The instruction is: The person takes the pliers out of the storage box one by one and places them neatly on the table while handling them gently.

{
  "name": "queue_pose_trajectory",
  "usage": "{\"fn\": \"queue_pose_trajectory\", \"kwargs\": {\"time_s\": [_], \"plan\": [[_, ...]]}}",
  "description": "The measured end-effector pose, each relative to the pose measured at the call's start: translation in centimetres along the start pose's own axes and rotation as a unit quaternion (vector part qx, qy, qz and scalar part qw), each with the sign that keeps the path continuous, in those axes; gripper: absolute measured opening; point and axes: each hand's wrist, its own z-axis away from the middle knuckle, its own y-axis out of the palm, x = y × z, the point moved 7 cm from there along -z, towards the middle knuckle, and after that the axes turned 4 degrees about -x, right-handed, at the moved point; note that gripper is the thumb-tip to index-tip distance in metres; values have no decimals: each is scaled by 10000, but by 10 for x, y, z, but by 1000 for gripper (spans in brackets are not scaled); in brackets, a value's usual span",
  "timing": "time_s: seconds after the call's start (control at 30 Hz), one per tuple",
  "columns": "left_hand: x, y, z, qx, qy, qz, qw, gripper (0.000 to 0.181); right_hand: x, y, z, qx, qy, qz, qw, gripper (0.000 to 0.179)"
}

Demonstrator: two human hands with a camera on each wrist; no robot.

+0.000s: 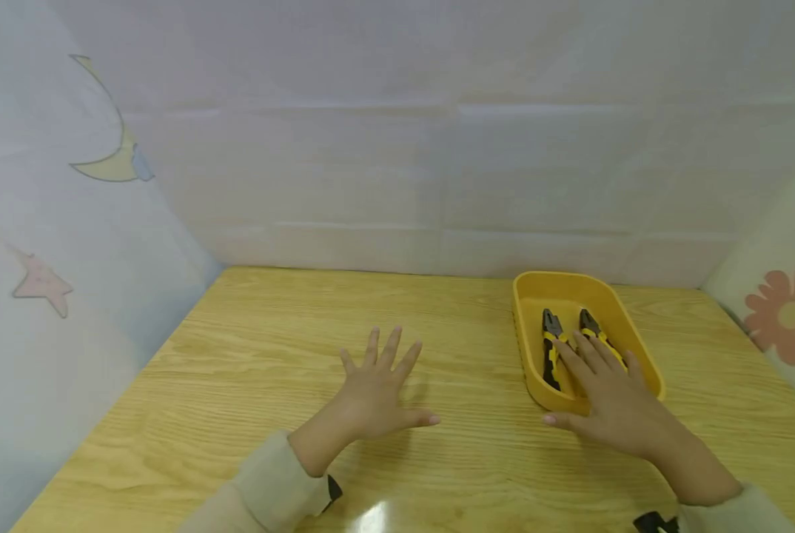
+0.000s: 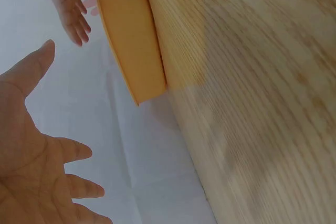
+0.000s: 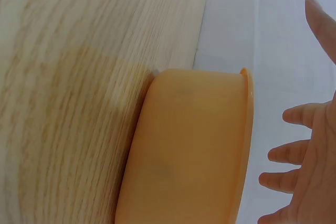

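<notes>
Over the wooden table, my left hand [image 1: 374, 396] is held with its fingers spread, and nothing is in it. My right hand [image 1: 617, 407] hovers above the near part of a yellow plastic basket [image 1: 527, 374], fingers also spread and holding nothing. Inside the basket lie two pairs of pliers with black and yellow handles: the left pliers [image 1: 552, 323] and the right pliers [image 1: 589, 321]. The right hand's fingers hide part of their handles. In the right wrist view, the right hand [image 3: 315, 166] is apart from the basket's rim [image 3: 247, 124].
The wood-grain table [image 1: 271, 333] reaches back to a pale cloth wall [image 1: 371, 170]. Side cloths carry a printed moon [image 1: 114, 164], a pink star [image 1: 41, 285] and a red flower [image 1: 790, 314]. The basket stands at the table's right side, near the back cloth.
</notes>
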Motion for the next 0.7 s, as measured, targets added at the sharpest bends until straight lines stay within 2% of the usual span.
{"fn": "queue_pose_trajectory", "kwargs": {"time_s": [0.3, 0.7], "plan": [[-6, 1, -3, 96, 23, -35, 9999, 93, -8, 1, 2, -62, 121, 13, 9999, 91], [-14, 3, -9, 104, 14, -126, 9999, 93, -16, 4, 5, 84, 351, -135, 9993, 92]]}}
